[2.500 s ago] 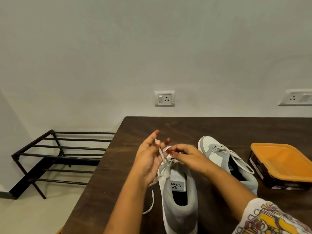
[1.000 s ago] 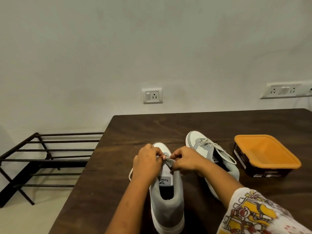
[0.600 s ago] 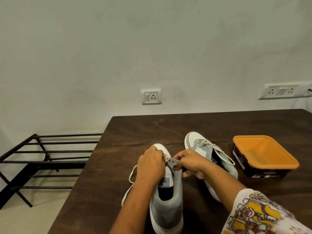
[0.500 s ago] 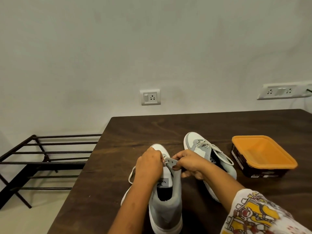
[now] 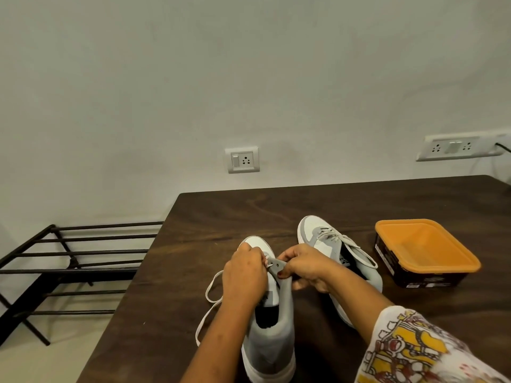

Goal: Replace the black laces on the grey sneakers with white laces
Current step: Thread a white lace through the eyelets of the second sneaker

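Note:
A grey and white sneaker [image 5: 269,341] stands heel toward me on the dark wooden table [image 5: 249,211]. My left hand [image 5: 244,275] is closed over its eyelet area, pinching the white lace [image 5: 211,299], whose loose length loops down the shoe's left side. My right hand [image 5: 304,265] pinches the grey eyelet flap of the same shoe. The second grey sneaker [image 5: 336,252] lies to the right, threaded with a white lace. No black lace is visible.
An orange-lidded dark container [image 5: 423,252] sits at the right of the table. A black metal shoe rack [image 5: 69,261] stands on the floor beyond the table's left edge. Wall sockets [image 5: 242,159] are mounted above the table's far edge.
Both hands came down from holding the lace up in the air and now work at the eyelets. The loose lace loop has grown longer on the shoe's left side.

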